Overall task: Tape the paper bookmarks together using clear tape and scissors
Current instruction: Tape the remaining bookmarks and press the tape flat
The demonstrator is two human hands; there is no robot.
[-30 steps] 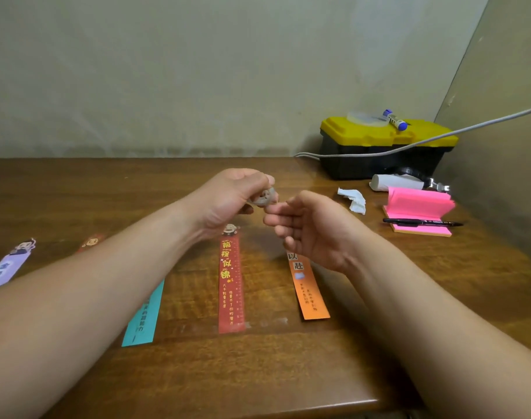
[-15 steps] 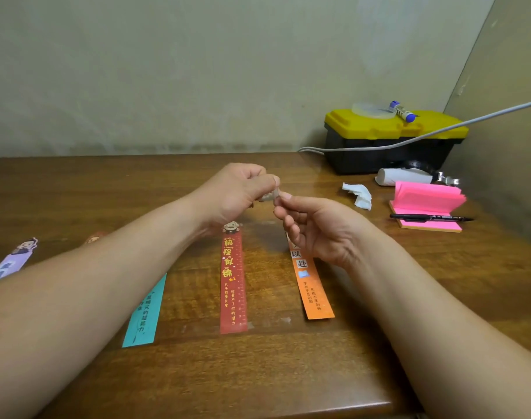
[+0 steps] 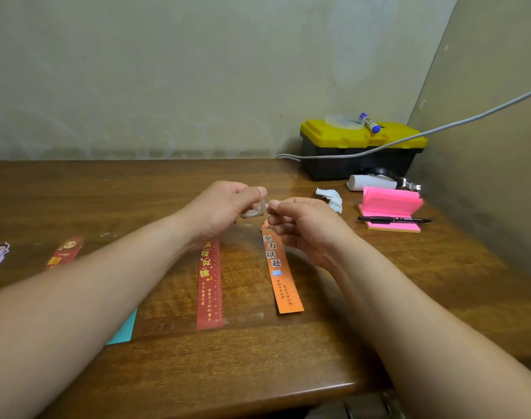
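Over the bench (image 3: pixel 107 201), the left hand (image 3: pixel 223 207) clamps its grip round the clear tape roll (image 3: pixel 254 212), the right hand (image 3: pixel 305 226) pinches its free end just beside, and the red bookmark (image 3: pixel 210 285) and orange bookmark (image 3: pixel 281 275) lie below, apart, long axes near-to-far.

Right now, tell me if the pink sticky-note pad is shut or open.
Open: the pink sticky-note pad has upper sheets lifted off the lower stack; a black pen lies across it.

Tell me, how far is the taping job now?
Done: red bookmark and orange bookmark laid side by side. In hand: left hand grips the tape roll, right hand pinches its end. Left: pull, cut, stick a strip across both.
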